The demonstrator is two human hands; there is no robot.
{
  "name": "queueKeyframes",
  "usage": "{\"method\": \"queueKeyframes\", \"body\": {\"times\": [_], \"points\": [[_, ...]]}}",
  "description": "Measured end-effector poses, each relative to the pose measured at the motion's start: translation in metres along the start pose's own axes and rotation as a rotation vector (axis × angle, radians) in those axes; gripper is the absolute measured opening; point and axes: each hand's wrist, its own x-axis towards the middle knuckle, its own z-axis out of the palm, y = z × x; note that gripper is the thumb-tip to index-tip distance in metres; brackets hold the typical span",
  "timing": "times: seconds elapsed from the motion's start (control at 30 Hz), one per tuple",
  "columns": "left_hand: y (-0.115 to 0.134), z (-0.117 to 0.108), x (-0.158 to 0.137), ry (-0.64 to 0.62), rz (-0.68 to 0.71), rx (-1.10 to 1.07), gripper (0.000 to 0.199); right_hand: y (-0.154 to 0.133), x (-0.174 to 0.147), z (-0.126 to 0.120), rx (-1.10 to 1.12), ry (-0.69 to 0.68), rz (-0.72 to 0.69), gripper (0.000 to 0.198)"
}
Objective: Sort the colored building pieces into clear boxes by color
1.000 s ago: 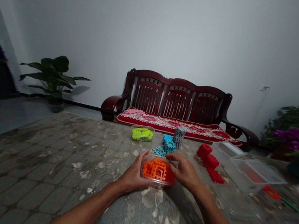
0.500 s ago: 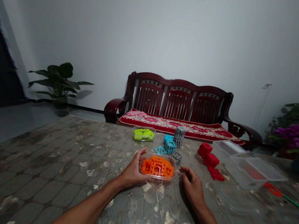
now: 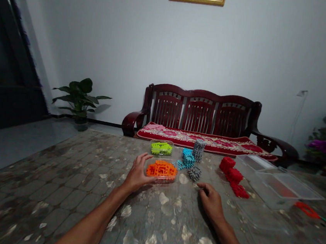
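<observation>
My left hand grips the left end of a clear plastic container, thumb along its near side and fingers at its far corner. Inside lie orange interlocking plastic pieces. My right hand rests on the table to the right, fingers curled together, with nothing visible in them. Just beyond its fingertips lie loose grey pieces. Behind these are a stack of blue pieces and a tall grey stack. A second clear container with lime-green pieces stands beyond the orange one.
Red pieces lie in a row to the right. Farther right are a translucent plastic box, clear lids and an orange-and-green tool. A wooden bench stands past the patterned tablecloth.
My left hand has moved the container of orange pieces left and away from me, widening its gap to my right hand. The camera view has tilted up slightly.
</observation>
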Motion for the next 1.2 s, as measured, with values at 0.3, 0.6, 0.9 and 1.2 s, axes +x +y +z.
{"method": "queueKeyframes", "body": {"times": [0.3, 0.6, 0.9, 1.2], "points": [[0.030, -0.006, -0.023, -0.201, 0.239, 0.479, 0.006, 0.011, 0.002, 0.004, 0.037, -0.001, -0.032, 0.035], [0.012, -0.001, -0.024, -0.177, 0.250, 0.537, 0.008, 0.013, 0.002, 0.005, 0.027, -0.038, -0.036, 0.037], [-0.020, -0.018, -0.023, -0.134, 0.263, 0.521, 0.006, 0.014, 0.002, 0.005, 0.029, -0.052, -0.030, 0.035], [-0.041, -0.036, -0.009, -0.054, 0.188, 0.571, 0.009, 0.015, 0.002, 0.004, -0.003, -0.064, -0.040, 0.036]]}}
